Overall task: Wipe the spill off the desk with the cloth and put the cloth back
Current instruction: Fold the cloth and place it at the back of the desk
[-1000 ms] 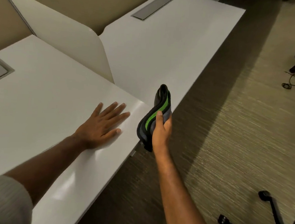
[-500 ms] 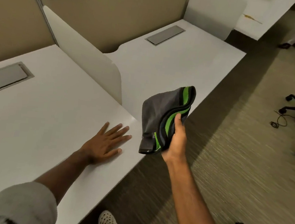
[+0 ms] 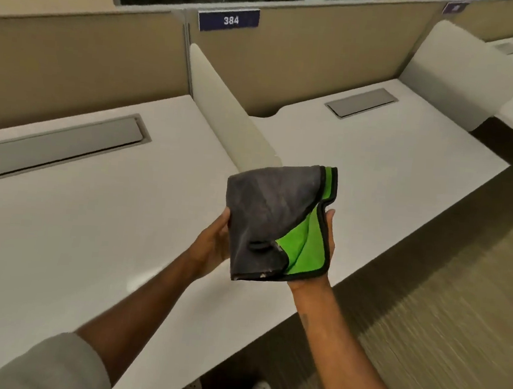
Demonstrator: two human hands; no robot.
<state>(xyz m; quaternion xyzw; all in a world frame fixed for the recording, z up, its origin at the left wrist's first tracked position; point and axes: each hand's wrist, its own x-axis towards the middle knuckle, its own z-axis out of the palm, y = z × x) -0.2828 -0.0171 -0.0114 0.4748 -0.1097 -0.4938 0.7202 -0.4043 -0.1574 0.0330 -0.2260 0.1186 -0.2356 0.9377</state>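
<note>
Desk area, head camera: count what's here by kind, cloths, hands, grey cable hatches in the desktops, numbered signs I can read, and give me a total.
Cloths: 1, the grey and green cloth, held up between both hands.
Hands: 2, left hand and right hand.
Grey cable hatches: 3, near hatch, middle hatch, far hatch.
Readable numbered signs: 1, sign 384.
Total: 7.

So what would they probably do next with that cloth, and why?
Probably lower the cloth onto the desk. Both the left hand and the right hand hold it folded above the surface, not touching. No spill is clearly visible, so where to wipe is uncertain.
</note>
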